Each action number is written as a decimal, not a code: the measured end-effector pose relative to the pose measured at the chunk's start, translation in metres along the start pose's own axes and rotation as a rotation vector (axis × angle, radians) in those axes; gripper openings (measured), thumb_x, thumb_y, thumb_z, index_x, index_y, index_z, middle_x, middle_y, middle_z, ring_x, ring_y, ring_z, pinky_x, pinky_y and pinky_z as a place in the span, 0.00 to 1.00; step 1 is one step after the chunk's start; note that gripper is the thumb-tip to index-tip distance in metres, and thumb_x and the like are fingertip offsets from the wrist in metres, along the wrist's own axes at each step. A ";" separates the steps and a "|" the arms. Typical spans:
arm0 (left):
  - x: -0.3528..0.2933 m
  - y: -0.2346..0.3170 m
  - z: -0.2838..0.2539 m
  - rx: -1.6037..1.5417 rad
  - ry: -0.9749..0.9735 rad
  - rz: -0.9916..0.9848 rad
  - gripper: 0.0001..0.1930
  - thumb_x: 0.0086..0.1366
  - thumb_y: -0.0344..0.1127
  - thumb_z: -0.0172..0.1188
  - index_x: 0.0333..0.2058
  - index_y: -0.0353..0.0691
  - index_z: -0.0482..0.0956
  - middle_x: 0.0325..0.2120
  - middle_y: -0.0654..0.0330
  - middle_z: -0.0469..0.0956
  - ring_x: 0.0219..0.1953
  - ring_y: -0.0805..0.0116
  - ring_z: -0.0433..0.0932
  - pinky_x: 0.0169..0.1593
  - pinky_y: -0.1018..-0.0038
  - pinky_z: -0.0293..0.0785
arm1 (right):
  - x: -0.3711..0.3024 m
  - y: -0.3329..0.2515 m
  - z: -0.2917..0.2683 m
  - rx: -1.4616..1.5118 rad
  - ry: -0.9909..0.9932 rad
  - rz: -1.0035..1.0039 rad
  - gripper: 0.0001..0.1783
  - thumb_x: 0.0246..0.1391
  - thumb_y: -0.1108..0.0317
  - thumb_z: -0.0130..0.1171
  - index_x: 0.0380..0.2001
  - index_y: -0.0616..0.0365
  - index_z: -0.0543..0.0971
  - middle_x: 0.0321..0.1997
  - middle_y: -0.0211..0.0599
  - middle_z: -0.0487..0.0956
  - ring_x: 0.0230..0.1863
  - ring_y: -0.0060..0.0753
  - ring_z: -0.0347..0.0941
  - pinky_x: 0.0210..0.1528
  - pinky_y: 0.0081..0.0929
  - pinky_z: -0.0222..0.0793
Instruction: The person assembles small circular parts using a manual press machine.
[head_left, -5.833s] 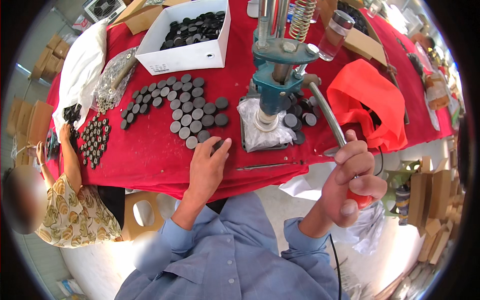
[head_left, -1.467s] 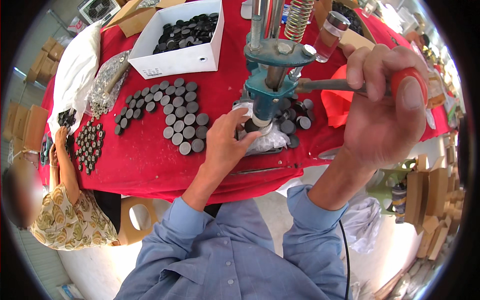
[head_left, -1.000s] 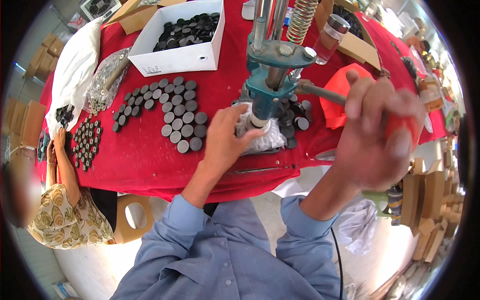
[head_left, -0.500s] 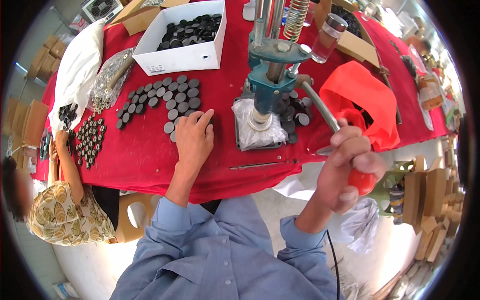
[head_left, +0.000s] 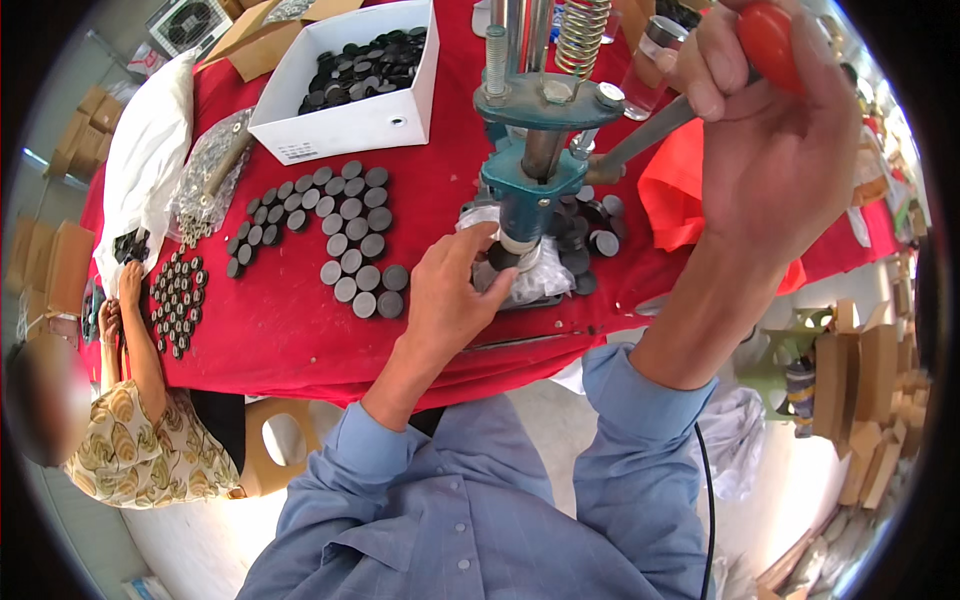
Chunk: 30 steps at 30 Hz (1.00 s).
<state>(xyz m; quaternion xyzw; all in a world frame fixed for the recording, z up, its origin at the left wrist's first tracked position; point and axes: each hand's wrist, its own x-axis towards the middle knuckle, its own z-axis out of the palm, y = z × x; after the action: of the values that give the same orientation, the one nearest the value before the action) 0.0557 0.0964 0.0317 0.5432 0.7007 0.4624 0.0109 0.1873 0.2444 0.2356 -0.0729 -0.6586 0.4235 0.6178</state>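
Note:
My left hand (head_left: 448,292) is at the foot of a green hand press (head_left: 532,178), thumb and fingers closed around a round black cap (head_left: 503,257). That cap sits just under the press's ram, against the clear plastic wrap (head_left: 547,277) covering the base. Raised at the upper right, my right hand (head_left: 775,150) grips the red ball knob (head_left: 770,46) on the press's metal lever (head_left: 645,136). Rows of black round caps (head_left: 350,208) lie left of the press, and a loose pile of similar caps (head_left: 577,232) lies behind its right side.
A white box (head_left: 415,125) of black caps stands at the back. Right of the press lies a red-orange bag (head_left: 668,190), with a glass jar (head_left: 650,70) behind it. On the left, another person (head_left: 150,420) works beside small dark parts (head_left: 178,305) and a white sack (head_left: 150,150).
My left hand has moved right from the rows of caps to the press, with a cap in it. My right hand has swung the lever up and away.

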 end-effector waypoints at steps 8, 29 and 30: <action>0.011 -0.002 0.016 -0.017 -0.026 0.012 0.33 0.51 0.31 0.76 0.56 0.33 0.73 0.37 0.51 0.80 0.39 0.52 0.80 0.41 0.60 0.77 | -0.018 -0.003 -0.019 0.351 -0.248 0.038 0.28 0.72 0.55 0.39 0.55 0.70 0.74 0.28 0.32 0.64 0.28 0.29 0.59 0.45 0.40 0.62; -0.095 -0.057 -0.084 0.353 0.174 -0.155 0.17 0.59 0.25 0.70 0.48 0.38 0.83 0.51 0.51 0.75 0.49 0.54 0.78 0.51 0.64 0.76 | -0.158 -0.001 -0.046 0.150 -0.039 -0.197 0.22 0.61 0.45 0.57 0.38 0.53 0.71 0.24 0.36 0.71 0.33 0.44 0.73 0.60 0.57 0.60; -0.097 -0.058 -0.085 0.355 0.176 -0.155 0.17 0.59 0.25 0.70 0.48 0.38 0.83 0.51 0.51 0.75 0.49 0.54 0.78 0.51 0.64 0.76 | -0.155 -0.001 -0.045 0.152 -0.039 -0.198 0.22 0.61 0.45 0.57 0.38 0.53 0.71 0.24 0.36 0.71 0.33 0.44 0.73 0.60 0.57 0.60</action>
<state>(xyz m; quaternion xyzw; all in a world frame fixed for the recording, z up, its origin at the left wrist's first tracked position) 0.0078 -0.0310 -0.0051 0.4387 0.8090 0.3752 -0.1105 0.2623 0.1691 0.1142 0.0476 -0.6406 0.4105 0.6472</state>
